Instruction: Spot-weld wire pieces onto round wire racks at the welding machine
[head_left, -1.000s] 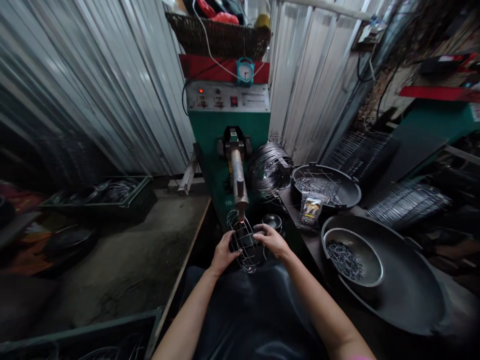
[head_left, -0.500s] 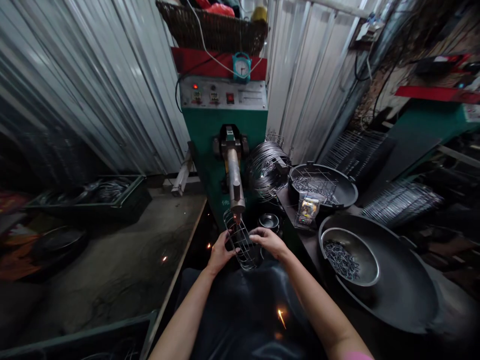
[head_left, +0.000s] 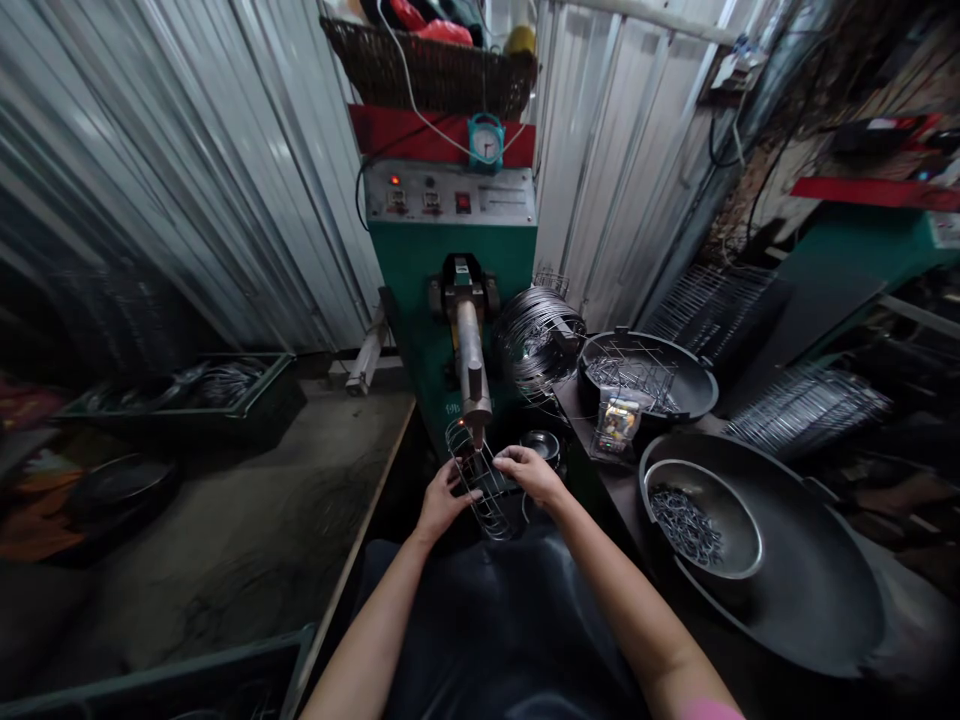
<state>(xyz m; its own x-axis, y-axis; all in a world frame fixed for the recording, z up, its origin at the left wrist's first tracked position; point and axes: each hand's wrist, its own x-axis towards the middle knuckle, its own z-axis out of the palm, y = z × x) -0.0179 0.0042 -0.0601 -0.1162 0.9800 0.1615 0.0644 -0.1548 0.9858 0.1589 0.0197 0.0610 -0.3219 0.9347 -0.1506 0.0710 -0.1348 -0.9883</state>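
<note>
A narrow cage-like wire basket [head_left: 491,508] sits tilted beneath the electrode arm [head_left: 472,365] of a green spot welder [head_left: 405,285]. My left hand [head_left: 444,498] grips the basket's left side, thumb across the wires and fingers behind. At its right edge, my right hand [head_left: 531,475] is closed in a pinch, fingertips close to the wires under the electrode tip. Whatever that pinch holds is too small to make out. The electrode tip reaches down into the upper part of the basket, where dark shadow hides the exact contact.
To the right are a steel bowl [head_left: 754,545] of small wire hooks inside a large wok [head_left: 825,590], another pan [head_left: 694,375] with wire pieces, and a clear packet [head_left: 619,425]. A wire coil [head_left: 536,335] hangs beside the welder. Green crates [head_left: 259,395] stand left.
Sparks that flew over the floor and apron are gone. My right hand has shifted slightly left and up, closer to the electrode tip. My left hand keeps its hold.
</note>
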